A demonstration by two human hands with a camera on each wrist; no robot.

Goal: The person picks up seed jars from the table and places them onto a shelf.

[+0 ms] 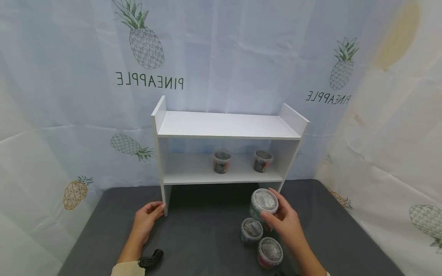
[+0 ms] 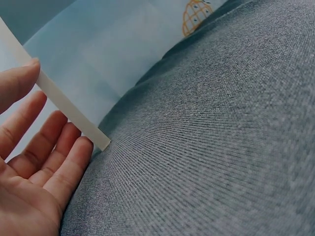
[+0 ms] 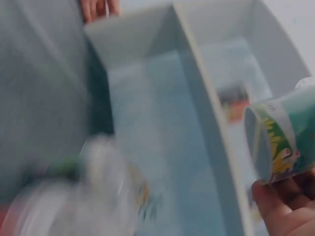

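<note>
My left hand (image 1: 146,219) is at the lower left of a white shelf unit (image 1: 221,124), pinching the front edge of its side panel (image 2: 69,108) between thumb and fingers. With my right hand (image 1: 286,220) I grip a lidded plastic tub (image 1: 264,202) by its sides, off the table in front of the lower right of the shelf. The right wrist view shows that tub's green and yellow label (image 3: 283,140). Just below it on the table stand a dark tub (image 1: 251,230) and a red-labelled tub (image 1: 270,252). Whether another sits behind my fingers I cannot tell.
Two more tubs stand on the middle shelf, one near its centre (image 1: 221,161) and one towards the right (image 1: 263,161). A dark grey cloth (image 1: 200,237) covers the table. Pineapple-print curtains (image 1: 221,57) hang behind and at the sides.
</note>
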